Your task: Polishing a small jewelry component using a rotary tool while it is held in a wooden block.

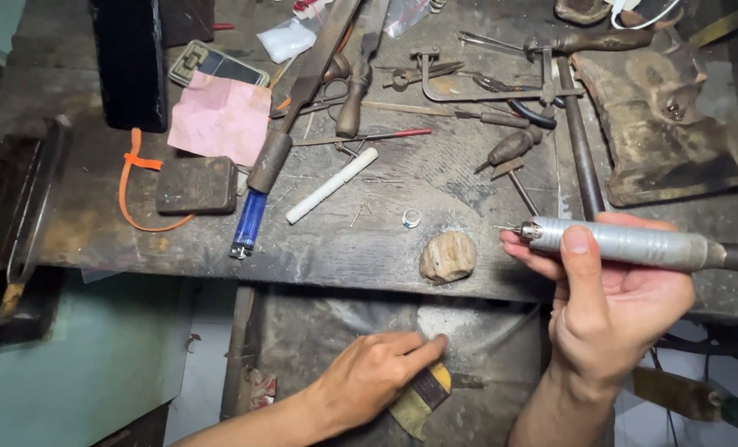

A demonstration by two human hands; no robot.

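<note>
My right hand holds a silver rotary handpiece level over the front edge of the dark workbench, its fine tip pointing left. A small silver ring and a brown stone-like lump lie on the bench just left of that tip. My left hand is lower down, reaching into the open drawer below the bench. Its fingertips press on a small block with a yellow and dark face.
Scattered over the bench are files, pliers, a white stick, a blue lighter, a pink paper, a dark flat block with an orange strap and a long steel rod. A rusty iron block stands at the back right.
</note>
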